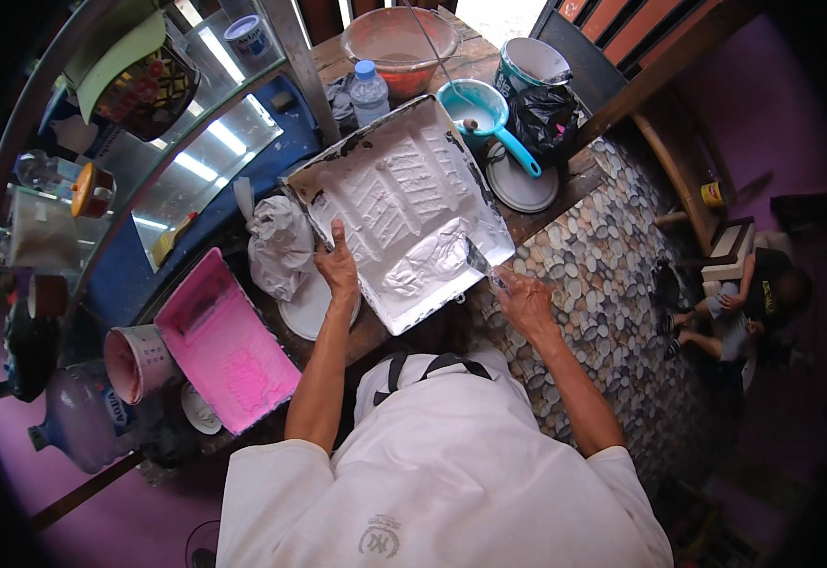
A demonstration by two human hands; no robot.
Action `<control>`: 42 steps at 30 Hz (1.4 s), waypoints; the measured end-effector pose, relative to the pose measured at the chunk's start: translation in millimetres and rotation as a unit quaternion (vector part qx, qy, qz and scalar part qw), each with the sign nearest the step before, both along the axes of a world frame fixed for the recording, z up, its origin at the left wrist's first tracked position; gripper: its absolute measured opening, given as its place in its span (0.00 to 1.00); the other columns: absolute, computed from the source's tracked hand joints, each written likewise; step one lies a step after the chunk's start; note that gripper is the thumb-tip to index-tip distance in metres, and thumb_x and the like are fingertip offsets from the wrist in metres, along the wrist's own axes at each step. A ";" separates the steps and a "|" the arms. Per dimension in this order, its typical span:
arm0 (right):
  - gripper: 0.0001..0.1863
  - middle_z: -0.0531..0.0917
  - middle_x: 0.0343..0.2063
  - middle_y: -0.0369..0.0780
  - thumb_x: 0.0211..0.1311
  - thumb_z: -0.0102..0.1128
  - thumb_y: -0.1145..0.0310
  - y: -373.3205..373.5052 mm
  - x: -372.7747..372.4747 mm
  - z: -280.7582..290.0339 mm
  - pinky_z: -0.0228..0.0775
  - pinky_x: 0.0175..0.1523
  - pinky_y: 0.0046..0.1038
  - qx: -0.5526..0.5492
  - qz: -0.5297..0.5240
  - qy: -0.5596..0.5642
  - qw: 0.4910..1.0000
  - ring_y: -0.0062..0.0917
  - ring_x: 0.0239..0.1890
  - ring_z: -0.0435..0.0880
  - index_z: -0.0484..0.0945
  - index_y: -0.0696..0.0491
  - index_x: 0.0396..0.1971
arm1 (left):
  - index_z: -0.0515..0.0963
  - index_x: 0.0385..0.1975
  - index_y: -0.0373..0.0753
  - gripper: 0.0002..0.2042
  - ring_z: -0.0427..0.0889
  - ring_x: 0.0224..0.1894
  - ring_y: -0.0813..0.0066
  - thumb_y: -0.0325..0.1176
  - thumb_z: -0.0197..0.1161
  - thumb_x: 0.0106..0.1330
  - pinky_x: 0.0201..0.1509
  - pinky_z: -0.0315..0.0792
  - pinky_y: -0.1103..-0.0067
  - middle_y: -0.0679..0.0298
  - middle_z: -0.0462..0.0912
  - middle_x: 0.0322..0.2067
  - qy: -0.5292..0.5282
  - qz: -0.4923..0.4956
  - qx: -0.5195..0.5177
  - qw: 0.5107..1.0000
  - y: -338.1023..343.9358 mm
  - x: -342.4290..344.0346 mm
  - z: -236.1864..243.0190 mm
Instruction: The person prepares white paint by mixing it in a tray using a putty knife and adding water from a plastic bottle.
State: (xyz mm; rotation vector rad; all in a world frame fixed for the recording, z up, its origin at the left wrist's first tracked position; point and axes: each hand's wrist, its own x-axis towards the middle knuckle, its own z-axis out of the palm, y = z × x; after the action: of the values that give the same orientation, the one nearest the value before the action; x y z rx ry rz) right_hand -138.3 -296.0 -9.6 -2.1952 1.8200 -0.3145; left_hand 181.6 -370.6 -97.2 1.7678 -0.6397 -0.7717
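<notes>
Wooden table [477,59], white tray [399,204].
My left hand [340,270] clamps its left rim [373,305], right hand [527,301] grips scraper [477,257]; slack hold could spill paint [427,268].

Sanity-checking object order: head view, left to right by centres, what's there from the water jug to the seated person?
Large water jug → pink-stained tub → pink tray → white plastic bag → left hand → white-coated tray → flat-bladed tool → right hand → seated person

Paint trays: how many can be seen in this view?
2: the white tray, gripped at its edge by the left hand, and the pink tray, lower left of it. Others may be hidden in the clutter.
</notes>
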 end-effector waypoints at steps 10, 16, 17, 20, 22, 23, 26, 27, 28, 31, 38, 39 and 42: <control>0.19 0.83 0.36 0.45 0.53 0.57 0.69 -2.1 -1.1 -0.3 0.75 0.41 0.39 0.031 -0.018 0.052 0.998 0.41 0.35 0.83 0.77 0.51 0.48 | 0.75 0.41 0.19 0.43 0.74 0.40 0.64 0.67 0.60 0.55 0.51 0.67 0.71 0.50 0.80 0.37 -0.002 -0.008 0.032 0.999 -1.4 3.9 -8.1; 0.18 0.82 0.29 0.46 0.53 0.57 0.68 -11.0 -0.9 14.5 0.75 0.39 0.40 -0.028 -0.024 -0.009 0.999 0.41 0.34 0.83 0.78 0.51 0.47 | 0.74 0.34 0.19 0.42 0.67 0.30 0.70 0.67 0.60 0.55 0.39 0.65 0.73 0.59 0.72 0.26 -0.014 0.015 -0.039 0.999 -1.0 2.3 -3.4; 0.19 0.83 0.33 0.47 0.53 0.59 0.67 -12.9 -2.7 17.2 0.75 0.41 0.40 0.015 -0.047 0.036 0.998 0.41 0.35 0.83 0.78 0.50 0.47 | 0.74 0.31 0.19 0.41 0.64 0.27 0.72 0.67 0.60 0.55 0.35 0.64 0.73 0.63 0.68 0.22 -0.023 0.014 -0.049 0.998 -1.5 -0.3 -0.1; 0.20 0.83 0.35 0.48 0.52 0.60 0.67 -9.1 -2.6 13.6 0.74 0.42 0.40 0.070 -0.060 0.074 0.993 0.42 0.36 0.83 0.78 0.51 0.47 | 0.73 0.28 0.19 0.41 0.61 0.23 0.74 0.66 0.59 0.56 0.30 0.62 0.73 0.66 0.64 0.17 -0.015 0.006 0.007 1.000 0.2 -3.4 10.4; 0.20 0.83 0.33 0.48 0.52 0.60 0.67 -2.5 3.1 11.5 0.74 0.41 0.40 0.083 -0.048 0.066 0.993 0.43 0.36 0.82 0.78 0.52 0.47 | 0.73 0.27 0.20 0.40 0.60 0.23 0.74 0.66 0.59 0.56 0.30 0.62 0.73 0.67 0.63 0.17 -0.021 0.019 -0.030 0.999 -3.3 -4.9 1.2; 0.19 0.83 0.33 0.48 0.53 0.59 0.68 1.5 8.4 14.1 0.74 0.42 0.41 0.082 -0.049 0.030 0.995 0.44 0.36 0.83 0.78 0.52 0.47 | 0.73 0.26 0.21 0.40 0.60 0.23 0.75 0.66 0.60 0.56 0.30 0.62 0.73 0.67 0.63 0.17 -0.028 0.032 -0.067 0.997 -4.5 -5.3 -1.2; 0.18 0.83 0.34 0.49 0.54 0.58 0.69 6.3 22.5 28.6 0.74 0.43 0.41 0.086 -0.051 -0.008 0.995 0.44 0.36 0.83 0.78 0.53 0.47 | 0.75 0.35 0.20 0.43 0.71 0.32 0.67 0.68 0.61 0.52 0.43 0.68 0.72 0.53 0.78 0.29 -0.003 0.006 0.013 1.000 -1.9 4.3 -7.3; 0.19 0.83 0.33 0.48 0.54 0.58 0.69 7.1 26.0 34.4 0.74 0.42 0.41 0.080 -0.054 -0.015 0.995 0.44 0.35 0.83 0.78 0.53 0.47 | 0.75 0.35 0.20 0.43 0.71 0.32 0.67 0.68 0.61 0.52 0.43 0.68 0.72 0.53 0.78 0.29 -0.005 0.008 0.015 1.000 -1.9 5.6 -10.2; 0.19 0.83 0.31 0.47 0.53 0.58 0.69 8.4 29.4 36.5 0.75 0.42 0.41 0.074 -0.056 -0.022 0.995 0.43 0.34 0.83 0.78 0.53 0.47 | 0.75 0.36 0.19 0.43 0.71 0.32 0.66 0.69 0.61 0.52 0.43 0.68 0.71 0.52 0.78 0.28 -0.018 0.023 -0.009 1.000 -2.9 5.9 -13.4; 0.19 0.82 0.27 0.45 0.53 0.58 0.69 23.2 31.6 17.1 0.75 0.39 0.41 -0.001 0.016 -0.061 0.998 0.41 0.31 0.83 0.78 0.51 0.48 | 0.76 0.37 0.19 0.44 0.73 0.33 0.65 0.69 0.60 0.52 0.44 0.69 0.71 0.51 0.80 0.29 -0.021 0.015 0.001 1.000 -4.6 3.3 -10.8; 0.19 0.81 0.28 0.45 0.53 0.59 0.69 11.0 15.3 15.5 0.74 0.36 0.42 -0.001 -0.020 -0.016 1.000 0.42 0.30 0.82 0.78 0.49 0.48 | 0.77 0.36 0.20 0.43 0.75 0.35 0.64 0.69 0.60 0.53 0.45 0.69 0.70 0.51 0.81 0.31 -0.024 0.001 -0.013 1.000 -1.9 3.5 -6.6; 0.19 0.81 0.27 0.46 0.53 0.59 0.69 8.8 16.3 17.1 0.74 0.37 0.42 0.000 -0.032 -0.005 0.999 0.43 0.30 0.82 0.78 0.51 0.47 | 0.77 0.36 0.21 0.43 0.76 0.35 0.64 0.69 0.60 0.53 0.45 0.69 0.70 0.51 0.81 0.30 -0.025 -0.002 -0.016 1.000 -1.2 2.9 -4.8; 0.19 0.82 0.28 0.47 0.52 0.59 0.69 13.0 19.6 7.1 0.74 0.37 0.42 -0.007 0.023 -0.034 0.999 0.43 0.30 0.82 0.78 0.54 0.47 | 0.77 0.36 0.22 0.41 0.76 0.35 0.64 0.68 0.59 0.54 0.46 0.69 0.71 0.52 0.81 0.31 -0.033 -0.010 0.049 0.998 -1.9 6.3 -3.6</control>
State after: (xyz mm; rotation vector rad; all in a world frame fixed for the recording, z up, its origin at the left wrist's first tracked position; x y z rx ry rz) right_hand -118.6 -283.0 -2.5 -2.2031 1.7349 -0.3885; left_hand 188.0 -372.5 -100.8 1.8848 -0.6740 -0.7722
